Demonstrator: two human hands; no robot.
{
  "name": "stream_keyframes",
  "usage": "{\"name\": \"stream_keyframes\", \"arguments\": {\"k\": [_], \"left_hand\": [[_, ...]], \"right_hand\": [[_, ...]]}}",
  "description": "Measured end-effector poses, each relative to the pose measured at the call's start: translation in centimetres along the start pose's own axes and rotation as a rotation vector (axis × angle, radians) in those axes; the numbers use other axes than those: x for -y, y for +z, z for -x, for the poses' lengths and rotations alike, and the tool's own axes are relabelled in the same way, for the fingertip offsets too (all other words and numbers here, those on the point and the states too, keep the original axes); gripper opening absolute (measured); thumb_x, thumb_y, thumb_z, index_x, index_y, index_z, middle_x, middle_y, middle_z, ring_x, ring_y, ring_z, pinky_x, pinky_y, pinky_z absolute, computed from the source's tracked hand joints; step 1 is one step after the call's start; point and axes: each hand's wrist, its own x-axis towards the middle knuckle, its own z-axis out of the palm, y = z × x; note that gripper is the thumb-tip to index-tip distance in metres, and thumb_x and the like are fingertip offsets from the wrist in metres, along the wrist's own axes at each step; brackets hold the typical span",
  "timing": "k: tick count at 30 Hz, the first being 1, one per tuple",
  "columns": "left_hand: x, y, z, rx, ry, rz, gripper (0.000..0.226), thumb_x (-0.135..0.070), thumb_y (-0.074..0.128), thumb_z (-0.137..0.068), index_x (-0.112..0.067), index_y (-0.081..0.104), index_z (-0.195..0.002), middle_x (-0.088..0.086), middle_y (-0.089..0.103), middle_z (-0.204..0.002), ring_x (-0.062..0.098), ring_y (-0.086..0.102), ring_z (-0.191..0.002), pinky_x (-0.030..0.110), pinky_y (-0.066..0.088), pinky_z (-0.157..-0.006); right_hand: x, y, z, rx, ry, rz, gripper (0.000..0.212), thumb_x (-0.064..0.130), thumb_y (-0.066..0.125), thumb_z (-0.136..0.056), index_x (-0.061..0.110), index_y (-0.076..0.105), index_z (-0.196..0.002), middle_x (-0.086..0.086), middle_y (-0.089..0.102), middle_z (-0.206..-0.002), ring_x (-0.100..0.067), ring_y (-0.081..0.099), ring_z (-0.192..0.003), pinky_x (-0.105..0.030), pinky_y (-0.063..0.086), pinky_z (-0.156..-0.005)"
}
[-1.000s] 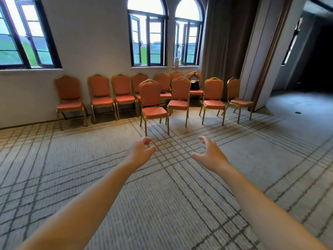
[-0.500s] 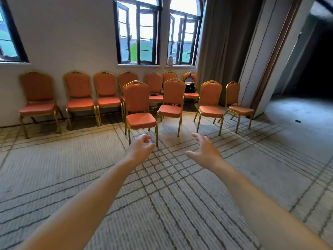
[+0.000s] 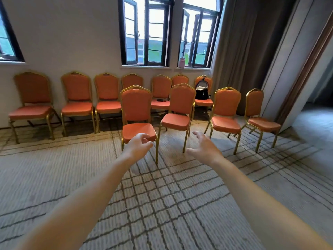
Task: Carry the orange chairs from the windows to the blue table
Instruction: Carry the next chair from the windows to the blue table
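Far left, a dark-framed window (image 3: 9,38), and below it the back row of orange chairs (image 3: 76,92) lined up against the wall, gold legs on the patterned carpet (image 3: 54,168). Coming across, the nearest chair (image 3: 136,107) stands out in front of that row, facing us. The left hand (image 3: 137,147) is stretched out right over the front edge of its seat, fingers (image 3: 140,137) loosely curled with the thumb close by, gripping nothing. Whether it touches the seat, can't tell. Next along is the second front chair (image 3: 180,103), turned slightly. The right hand (image 3: 203,147) reaches out low in front of it, fingers (image 3: 198,134) spread and relaxed, empty, clear of every chair. Behind, a small dark item (image 3: 160,100) lies on a back-row seat, a pink bottle (image 3: 182,61) sits on the windowsill, and a black backpack (image 3: 202,90) is propped on the last back-row chair. Further right come the third front chair (image 3: 227,103) and the end chair (image 3: 255,103), then the brown curtain (image 3: 239,42) and an open doorway (image 3: 320,87).
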Motion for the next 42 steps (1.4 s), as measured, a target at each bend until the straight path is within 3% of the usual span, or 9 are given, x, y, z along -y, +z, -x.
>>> {"name": "stream_keyframes", "arguments": {"k": [5,10,13,19,22,28,35,39,42], "left_hand": [[-0.2,3.6,-9.9,-0.04,-0.061,-0.003,0.047,-0.037,0.062,-0.088,-0.023,0.05,-0.131,-0.005,0.061,-0.109,0.008,0.059,-0.095,0.026,0.049,-0.074],[1.5,6.1,-20.3,-0.056,-0.12,0.006,0.049,-0.035,0.061,-0.09,-0.02,0.047,-0.134,-0.001,0.061,-0.115,0.012,0.059,-0.099,0.024,0.046,-0.071],[2.6,7.6,-26.9,-0.08,-0.129,0.007,0.048,-0.034,0.061,-0.089,-0.02,0.048,-0.133,-0.001,0.06,-0.115,0.013,0.058,-0.1,0.026,0.048,-0.078],[5.9,10.0,-45.4,-0.095,-0.185,0.025,0.043,-0.036,0.062,-0.088,-0.023,0.051,-0.127,-0.006,0.06,-0.106,0.003,0.059,-0.087,0.019,0.046,-0.063],[6.8,10.7,-51.4,-0.095,-0.223,-0.023,0.042,-0.039,0.061,-0.087,-0.026,0.051,-0.126,-0.01,0.059,-0.102,0.001,0.058,-0.085,0.021,0.045,-0.061],[10.3,12.7,-62.7,-0.111,-0.315,-0.027,0.043,-0.038,0.061,-0.087,-0.025,0.051,-0.126,-0.008,0.06,-0.105,0.008,0.059,-0.093,0.035,0.054,-0.081],[14.9,15.1,-75.7,-0.236,-0.489,0.03,0.041,-0.03,0.058,-0.09,-0.019,0.05,-0.128,-0.011,0.056,-0.097,0.008,0.06,-0.08,0.028,0.051,-0.065],[16.8,15.8,-82.4,-0.326,-0.626,0.047,0.043,-0.036,0.058,-0.088,-0.022,0.05,-0.128,-0.008,0.056,-0.104,0.015,0.06,-0.091,0.041,0.052,-0.085],[18.8,16.2,-85.6,-0.384,-0.709,0.054,0.044,-0.039,0.059,-0.087,-0.025,0.051,-0.128,-0.01,0.055,-0.107,0.011,0.056,-0.094,0.036,0.049,-0.086]], "right_hand": [[-2.5,-1.4,-11.7,0.039,-0.042,0.036,0.079,0.035,0.07,-0.085,0.026,0.027,-0.151,-0.004,0.032,-0.154,-0.022,0.036,-0.138,-0.038,0.04,-0.103],[-4.6,-0.2,-23.2,0.08,-0.066,0.032,0.08,0.034,0.072,-0.085,0.026,0.028,-0.152,-0.004,0.033,-0.153,-0.02,0.042,-0.132,-0.032,0.044,-0.093],[-5.5,0.8,-29.8,0.08,-0.079,0.056,0.082,0.035,0.072,-0.083,0.027,0.028,-0.152,-0.003,0.034,-0.153,-0.02,0.041,-0.134,-0.037,0.044,-0.1],[-6.7,3.7,-49.1,0.14,-0.075,0.049,0.082,0.035,0.072,-0.083,0.028,0.027,-0.152,-0.002,0.034,-0.154,-0.02,0.043,-0.132,-0.037,0.048,-0.096],[-7.4,4.5,-55.5,0.169,-0.063,0.048,0.082,0.034,0.073,-0.083,0.026,0.028,-0.152,-0.004,0.034,-0.154,-0.021,0.043,-0.134,-0.039,0.046,-0.101],[-9.0,8.1,-69.2,0.283,-0.062,0.06,0.081,0.032,0.074,-0.085,0.024,0.029,-0.152,-0.004,0.034,-0.155,-0.023,0.041,-0.137,-0.038,0.044,-0.102],[-10.2,13.9,-86.6,0.438,-0.19,0.116,0.079,0.028,0.071,-0.086,0.019,0.028,-0.152,-0.006,0.033,-0.155,-0.021,0.036,-0.139,-0.036,0.04,-0.105],[-10.0,17.0,-95.9,0.545,-0.271,0.185,0.078,0.029,0.069,-0.086,0.018,0.028,-0.151,-0.007,0.032,-0.154,-0.022,0.038,-0.137,-0.037,0.041,-0.101],[-9.6,19.6,-101.1,0.612,-0.309,0.222,0.079,0.031,0.068,-0.087,0.021,0.025,-0.152,-0.004,0.029,-0.156,-0.021,0.038,-0.137,-0.033,0.045,-0.089]]}}
